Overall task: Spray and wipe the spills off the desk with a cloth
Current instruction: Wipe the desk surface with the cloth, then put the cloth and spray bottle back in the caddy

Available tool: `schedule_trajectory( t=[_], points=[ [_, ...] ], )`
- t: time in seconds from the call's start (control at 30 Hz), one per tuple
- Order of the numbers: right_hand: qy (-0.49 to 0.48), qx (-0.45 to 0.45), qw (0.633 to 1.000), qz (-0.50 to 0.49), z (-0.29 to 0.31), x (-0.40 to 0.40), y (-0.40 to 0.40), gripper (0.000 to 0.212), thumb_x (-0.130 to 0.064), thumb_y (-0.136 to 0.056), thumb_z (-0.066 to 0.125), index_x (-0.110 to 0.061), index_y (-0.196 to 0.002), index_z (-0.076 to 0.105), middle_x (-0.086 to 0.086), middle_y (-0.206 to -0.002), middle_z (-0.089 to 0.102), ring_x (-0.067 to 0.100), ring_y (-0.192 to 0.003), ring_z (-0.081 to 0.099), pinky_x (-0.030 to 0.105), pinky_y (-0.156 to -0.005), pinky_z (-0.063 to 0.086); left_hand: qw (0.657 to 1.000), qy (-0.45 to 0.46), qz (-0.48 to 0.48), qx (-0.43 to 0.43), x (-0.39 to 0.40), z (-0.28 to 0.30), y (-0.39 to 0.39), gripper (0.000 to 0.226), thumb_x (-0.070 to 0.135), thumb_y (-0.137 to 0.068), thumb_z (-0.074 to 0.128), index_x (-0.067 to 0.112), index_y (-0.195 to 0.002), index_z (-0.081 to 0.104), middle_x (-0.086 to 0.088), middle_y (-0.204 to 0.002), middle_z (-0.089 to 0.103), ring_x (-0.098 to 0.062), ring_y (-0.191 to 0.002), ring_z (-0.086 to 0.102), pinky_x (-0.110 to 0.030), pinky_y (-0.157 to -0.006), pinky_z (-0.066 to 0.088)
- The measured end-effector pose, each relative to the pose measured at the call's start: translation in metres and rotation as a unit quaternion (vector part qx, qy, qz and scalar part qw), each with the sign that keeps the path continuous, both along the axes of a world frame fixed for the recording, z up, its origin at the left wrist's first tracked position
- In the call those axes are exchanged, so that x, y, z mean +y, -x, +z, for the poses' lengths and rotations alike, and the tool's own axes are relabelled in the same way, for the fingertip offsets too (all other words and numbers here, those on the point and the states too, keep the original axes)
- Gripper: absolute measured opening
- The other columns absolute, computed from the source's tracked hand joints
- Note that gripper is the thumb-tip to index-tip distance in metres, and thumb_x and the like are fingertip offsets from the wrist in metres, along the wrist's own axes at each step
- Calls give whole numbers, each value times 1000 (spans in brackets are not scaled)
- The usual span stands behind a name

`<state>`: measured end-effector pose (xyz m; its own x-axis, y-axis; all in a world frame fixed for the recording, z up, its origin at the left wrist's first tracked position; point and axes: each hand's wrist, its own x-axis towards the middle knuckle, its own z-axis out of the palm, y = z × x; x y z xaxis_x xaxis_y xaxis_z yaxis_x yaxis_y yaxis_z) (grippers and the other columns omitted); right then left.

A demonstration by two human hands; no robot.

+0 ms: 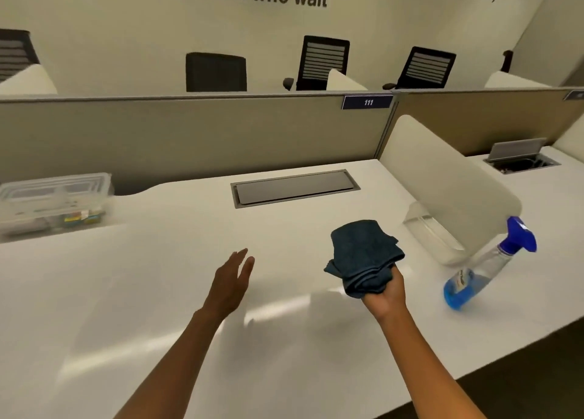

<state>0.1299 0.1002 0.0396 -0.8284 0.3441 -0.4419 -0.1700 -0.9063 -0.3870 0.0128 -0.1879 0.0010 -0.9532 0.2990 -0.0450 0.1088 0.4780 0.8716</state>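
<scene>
My right hand (387, 295) holds a bunched dark blue cloth (363, 257) just above the white desk (158, 292), right of centre. My left hand (232, 281) hovers over the middle of the desk with its fingers straight and apart, holding nothing. A clear spray bottle (483, 270) with blue liquid and a blue trigger head stands on the desk to the right of the cloth, next to a white side divider. I see no distinct spill on the glossy desktop, only light reflections.
A closed grey cable hatch (295, 187) is set into the desk at the back. A clear plastic box (53, 202) sits at the far left. The white side divider (448, 184) bounds the desk on the right; a grey partition (189, 134) runs behind. The desk's front edge runs at lower right.
</scene>
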Motion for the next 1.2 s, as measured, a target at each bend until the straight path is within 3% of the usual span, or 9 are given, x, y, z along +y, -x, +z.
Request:
schedule_trajectory(
  t=[0.13, 0.3, 0.47, 0.63, 0.8, 0.97, 1.03, 1.1, 1.2],
  points=[
    [31, 29, 999, 9, -4, 18, -8, 43, -42, -93, 55, -12, -122, 65, 19, -122, 67, 39, -110, 64, 55, -85, 53, 994, -88, -7, -64, 50, 13, -9, 23, 36, -100, 50, 26, -110, 69, 3, -114, 72, -14, -113, 63, -27, -97, 44],
    [52, 43, 998, 12, -6, 48, -8, 49, -44, -89, 60, -12, -126, 63, 20, -127, 64, 42, -112, 63, 56, -86, 53, 979, -149, -70, -120, 120, 31, -20, 20, 36, -98, 53, 29, -112, 66, 4, -108, 75, -7, -98, 71, -35, -98, 53],
    [61, 50, 997, -1, -3, 89, -1, 48, -42, -86, 61, -14, -125, 63, 20, -126, 65, 43, -113, 62, 58, -86, 53, 968, -173, -114, -142, 195, 45, -27, 24, 29, -98, 55, 23, -118, 66, 3, -108, 76, -9, -100, 71, -31, -94, 53],
    [63, 68, 995, -25, 1, 136, 11, 46, -42, -81, 63, -11, -115, 69, 22, -121, 67, 45, -104, 66, 58, -81, 56, 981, -114, -120, -103, 266, 48, -25, 32, 26, -99, 54, 15, -127, 65, -1, -126, 68, -13, -117, 62, -33, -104, 49],
    [46, 69, 994, -74, 1, 185, 31, 43, -47, -94, 51, -15, -119, 66, 19, -119, 69, 41, -107, 66, 55, -82, 56, 989, -78, -97, -84, 321, 38, -10, 28, 26, -98, 56, 16, -123, 67, 2, -120, 69, -11, -110, 63, -22, -91, 46],
    [42, 42, 990, -125, 1, 227, 49, 41, -45, -98, 46, -18, -122, 64, 14, -117, 70, 36, -108, 65, 51, -84, 57, 987, -56, -95, -113, 369, 22, 5, 26, 26, -97, 58, 17, -120, 68, 3, -118, 70, -9, -108, 63, -20, -88, 45],
    [26, 14, 988, -152, 0, 239, 54, 42, -43, -100, 44, -17, -128, 60, 14, -124, 66, 36, -114, 62, 51, -93, 53, 986, -47, -100, -124, 387, 17, 9, 26, 25, -97, 58, 17, -119, 69, 2, -118, 70, -10, -107, 62, -20, -86, 45],
    [-1, -17, 982, -186, 2, 250, 57, 43, -41, -101, 41, -17, -134, 54, 14, -130, 61, 36, -119, 58, 52, -103, 46, 983, -43, -108, -139, 406, 11, 12, 26, 26, -96, 59, 18, -118, 69, 2, -118, 70, -11, -109, 63, -22, -87, 46],
    [-80, -58, 958, -268, 8, 268, 61, 33, -35, -101, 43, -27, -131, 54, 12, -132, 60, 33, -116, 60, 50, -101, 48, 980, -37, -124, -154, 432, 7, 13, 24, 27, -95, 59, 22, -117, 69, 2, -117, 71, -14, -112, 63, -25, -89, 47]
  ],
)
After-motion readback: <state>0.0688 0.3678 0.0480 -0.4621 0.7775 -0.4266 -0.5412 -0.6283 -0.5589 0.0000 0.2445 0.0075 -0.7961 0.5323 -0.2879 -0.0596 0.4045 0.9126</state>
